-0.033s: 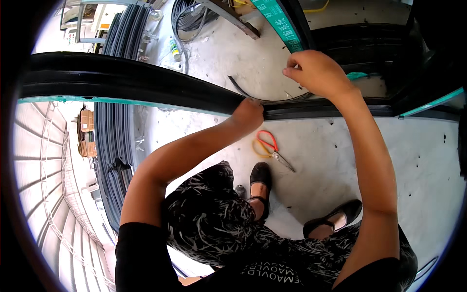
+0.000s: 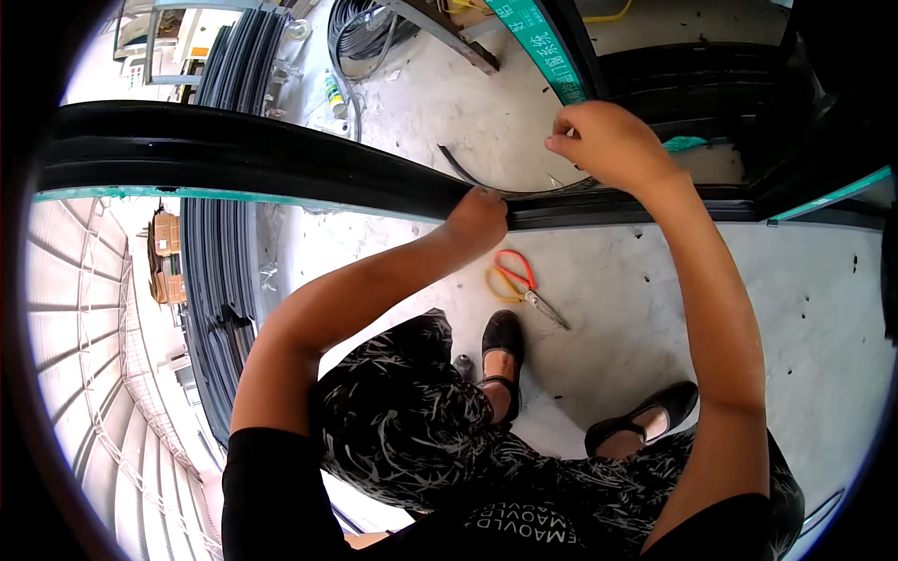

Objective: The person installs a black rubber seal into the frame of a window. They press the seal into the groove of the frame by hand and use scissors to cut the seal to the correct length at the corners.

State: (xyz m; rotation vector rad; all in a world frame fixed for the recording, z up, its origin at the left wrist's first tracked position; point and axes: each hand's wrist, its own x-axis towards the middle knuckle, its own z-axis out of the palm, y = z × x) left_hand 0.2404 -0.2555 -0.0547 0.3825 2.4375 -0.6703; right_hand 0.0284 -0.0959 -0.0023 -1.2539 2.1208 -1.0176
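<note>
A long black profile frame (image 2: 262, 154) with green film on its edge crosses in front of me. My left hand (image 2: 479, 220) is closed against its near side, where the bar meets a lower black rail (image 2: 571, 213); its fingertips are hidden. A thin black strip (image 2: 458, 168), seemingly rubber, curves from a loose end past my left hand and along the rail. Above the rail, my right hand (image 2: 608, 140) has its fingers curled in beside the green-filmed upright (image 2: 552, 61). Whatever it pinches, if anything, cannot be made out.
Scissors (image 2: 524, 290) with red and yellow handles lie on the floor before my feet. Coiled black tubing (image 2: 360, 33) and a yellow-green bottle (image 2: 335, 93) are beyond the bar. Stacked dark profiles (image 2: 220, 280) and cardboard boxes (image 2: 166, 252) stand at left.
My right hand has shifted very slightly down and to the right. The left hand, the frame and the strip look the same.
</note>
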